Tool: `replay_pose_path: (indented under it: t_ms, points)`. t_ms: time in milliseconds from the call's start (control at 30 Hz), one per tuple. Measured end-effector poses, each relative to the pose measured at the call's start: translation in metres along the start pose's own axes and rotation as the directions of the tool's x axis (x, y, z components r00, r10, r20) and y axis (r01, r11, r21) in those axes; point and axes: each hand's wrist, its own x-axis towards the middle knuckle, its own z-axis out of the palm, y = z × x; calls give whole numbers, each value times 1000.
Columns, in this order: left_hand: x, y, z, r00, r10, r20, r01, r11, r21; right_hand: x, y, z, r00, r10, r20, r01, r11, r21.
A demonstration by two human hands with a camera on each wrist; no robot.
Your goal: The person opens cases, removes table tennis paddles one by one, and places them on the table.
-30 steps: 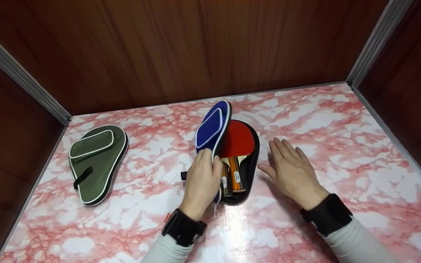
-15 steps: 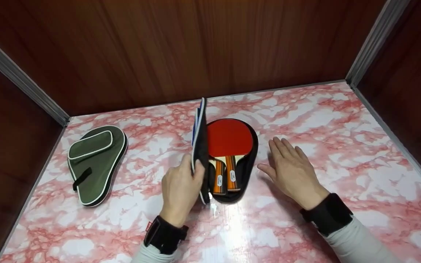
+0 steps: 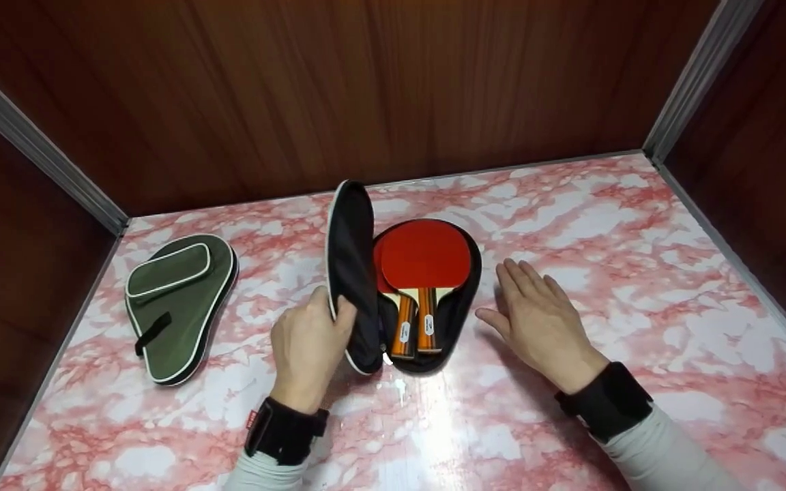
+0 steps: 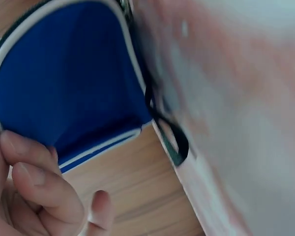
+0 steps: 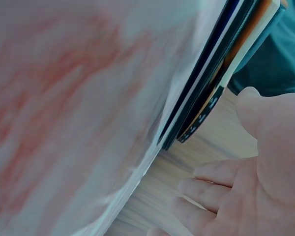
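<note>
A table tennis paddle case lies open on the table, its black-lined lid [image 3: 353, 266] standing up steeply on the left. My left hand [image 3: 311, 348] pinches the lid's white-piped edge between thumb and fingers. In the left wrist view the lid's blue outer face [image 4: 69, 73] and its pocket show above the fingers [image 4: 44, 184]. Two paddles overlap in the black base [image 3: 460, 331]: a red-faced upper paddle [image 3: 427, 252] and a lower paddle [image 3: 403, 331], handles towards me. To the right, my right hand [image 3: 544, 324] is held palm down, fingers straight, apart from the case.
A closed green paddle case [image 3: 185, 307] with white piping and a black strap lies at the left. Brown wood-look panels [image 3: 393, 95] enclose the marbled red-and-white table [image 3: 638, 273] at the back and sides.
My left hand has swung the lid leftward, from leaning over the paddles to past upright, uncovering both paddles. The right hand has hardly moved.
</note>
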Motion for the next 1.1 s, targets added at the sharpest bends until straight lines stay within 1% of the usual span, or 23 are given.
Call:
replay_pose_path:
  t_ms: [133, 200, 300, 433, 567, 700, 767, 867, 1000, 1100]
  points:
    - [2, -3, -5, 999, -20, 39, 19, 1000, 5, 1, -10, 0, 1000, 7, 8, -7, 1000, 16]
    - [3, -4, -7, 998, -26, 58, 26, 1000, 5, 3, -18, 2, 1000, 1, -10, -1, 1000, 25]
    - [2, -5, -8, 997, -37, 70, 37, 999, 7, 6, -32, 5, 995, -41, -94, 44, 998, 33]
    - [2, -6, -5, 996, -53, 66, 51, 998, 26, 12, -51, 10, 969, -90, -231, 97, 995, 19]
    - [2, -7, -2, 997, -54, 59, 53, 998, 30, 17, -68, 14, 951, -88, -296, 82, 996, -35]
    - [2, -6, -1, 998, -48, 47, 47, 999, 26, 22, -81, 18, 941, -95, -324, 70, 994, -87]
    - [2, -6, -1, 998, -48, 45, 47, 999, 27, 24, -85, 21, 941, -99, -324, 72, 993, -95]
    - [2, -7, 0, 998, -48, 42, 47, 999, 26, 25, -89, 26, 952, -91, -292, 66, 993, -94]
    - [2, -9, 2, 998, -47, 37, 46, 999, 25, 25, -88, 31, 978, -54, -203, 40, 997, -73]
    - [1, -11, 4, 998, -52, 38, 51, 998, 28, 26, -87, 30, 992, -13, -124, 7, 999, -46]
